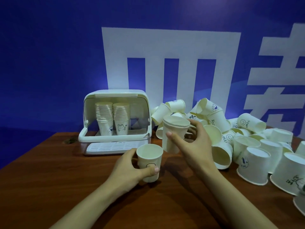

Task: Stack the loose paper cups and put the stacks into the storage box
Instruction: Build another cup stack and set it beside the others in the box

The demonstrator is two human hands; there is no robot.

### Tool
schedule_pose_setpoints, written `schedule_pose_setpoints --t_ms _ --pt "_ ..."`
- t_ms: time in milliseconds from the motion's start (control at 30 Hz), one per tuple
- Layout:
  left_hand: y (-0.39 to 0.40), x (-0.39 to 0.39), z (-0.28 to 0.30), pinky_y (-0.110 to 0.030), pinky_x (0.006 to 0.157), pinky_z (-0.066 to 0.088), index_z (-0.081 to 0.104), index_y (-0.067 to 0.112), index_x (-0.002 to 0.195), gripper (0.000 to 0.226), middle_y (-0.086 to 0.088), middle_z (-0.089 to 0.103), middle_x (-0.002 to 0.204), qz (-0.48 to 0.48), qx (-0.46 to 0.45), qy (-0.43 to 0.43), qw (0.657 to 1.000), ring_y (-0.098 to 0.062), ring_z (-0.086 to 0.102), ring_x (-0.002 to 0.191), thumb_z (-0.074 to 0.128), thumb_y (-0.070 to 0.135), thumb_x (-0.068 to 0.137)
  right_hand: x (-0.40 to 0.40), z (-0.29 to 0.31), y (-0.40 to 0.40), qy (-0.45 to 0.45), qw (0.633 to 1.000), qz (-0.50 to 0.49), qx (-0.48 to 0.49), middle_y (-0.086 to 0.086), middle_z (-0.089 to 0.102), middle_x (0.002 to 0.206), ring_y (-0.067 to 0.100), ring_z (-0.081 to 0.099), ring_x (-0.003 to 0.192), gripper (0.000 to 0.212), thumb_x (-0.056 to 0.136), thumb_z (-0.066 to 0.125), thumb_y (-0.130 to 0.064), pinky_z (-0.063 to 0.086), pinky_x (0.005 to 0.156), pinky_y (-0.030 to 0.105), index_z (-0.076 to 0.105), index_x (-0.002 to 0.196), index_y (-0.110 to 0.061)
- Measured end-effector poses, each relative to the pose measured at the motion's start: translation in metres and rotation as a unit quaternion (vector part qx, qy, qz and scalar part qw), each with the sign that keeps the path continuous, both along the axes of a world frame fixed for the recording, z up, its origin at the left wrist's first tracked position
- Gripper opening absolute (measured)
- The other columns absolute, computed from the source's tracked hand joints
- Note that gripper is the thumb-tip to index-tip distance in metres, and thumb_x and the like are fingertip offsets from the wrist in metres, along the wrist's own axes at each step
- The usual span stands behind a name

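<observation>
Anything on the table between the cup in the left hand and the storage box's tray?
No. In the head view, only bare wooden table shows between the cup in the left hand and the storage box.

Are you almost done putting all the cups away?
Not yet. Two stacks stand in the storage box. The left hand holds one cup, the right hand holds a short stack. A big pile of loose cups still waits on the table.

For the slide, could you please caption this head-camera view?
Left hand holds one white paper cup; right hand lifts a short nested cup stack beside the open white storage box.
</observation>
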State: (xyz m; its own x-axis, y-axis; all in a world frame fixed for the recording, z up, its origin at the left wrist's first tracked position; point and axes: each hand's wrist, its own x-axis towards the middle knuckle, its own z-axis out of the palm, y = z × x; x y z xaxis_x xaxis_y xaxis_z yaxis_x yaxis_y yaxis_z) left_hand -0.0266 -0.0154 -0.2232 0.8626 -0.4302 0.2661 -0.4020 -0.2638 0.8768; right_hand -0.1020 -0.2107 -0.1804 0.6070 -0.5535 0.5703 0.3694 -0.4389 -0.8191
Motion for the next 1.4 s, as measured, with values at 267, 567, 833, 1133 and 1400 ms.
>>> schedule_pose_setpoints --t_ms 267,567,833,1133,1400 --pt "-0.011 -0.003 -0.013 -0.015 0.079 0.054 0.064 0.034 0.121 0.065 0.015 0.074 0.112 0.018 -0.011 -0.031 0.999 -0.001 0.069 0.102 0.096 0.043 0.065 -0.003 0.003 0.017 0.006 0.995 0.068 -0.072 -0.015 0.072 0.109 0.002 0.068 0.103 0.072 0.071 0.088 -0.046 0.058 0.089 0.032 0.053 0.133 -0.036" --pt "-0.01 -0.004 -0.018 -0.025 0.082 0.058 0.065 0.035 0.117 0.056 0.013 0.075 0.108 0.012 -0.025 -0.026 0.999 -0.004 0.07 0.099 0.095 0.036 0.07 -0.005 0.003 0.022 0.0 0.989 0.056 -0.137 -0.024 0.067 0.109 -0.005 0.064 0.103 0.072 0.077 0.086 -0.033 0.051 0.087 0.017 0.05 0.139 -0.031" --pt "-0.013 -0.006 -0.019 -0.022 0.078 0.057 0.067 0.034 0.111 0.061 0.013 0.077 0.101 0.011 -0.026 -0.041 0.999 -0.001 0.071 0.093 0.089 0.054 0.058 -0.001 -0.005 0.025 0.039 0.981 0.06 -0.181 -0.02 0.066 0.116 -0.003 0.062 0.106 0.068 0.079 0.081 -0.043 0.053 0.092 0.026 0.047 0.137 -0.034" --pt "-0.013 -0.007 -0.017 -0.007 0.072 0.049 0.066 0.035 0.11 0.046 0.018 0.074 0.101 0.046 -0.007 -0.069 0.997 0.006 0.067 0.093 0.092 0.035 0.073 0.004 -0.018 0.021 0.107 0.97 0.041 -0.214 -0.014 0.067 0.115 0.007 0.061 0.112 0.058 0.085 0.048 -0.073 0.049 0.098 0.041 0.053 0.13 -0.037" --pt "-0.012 -0.009 -0.016 -0.008 0.07 0.049 0.063 0.036 0.117 0.053 0.019 0.072 0.107 0.055 0.012 -0.079 0.995 0.001 0.067 0.097 0.09 0.047 0.072 0.006 -0.022 0.024 0.137 0.948 -0.049 -0.285 -0.021 0.068 0.114 0.008 0.05 0.116 0.048 0.091 0.038 -0.06 0.039 0.098 0.043 0.073 0.108 -0.033"
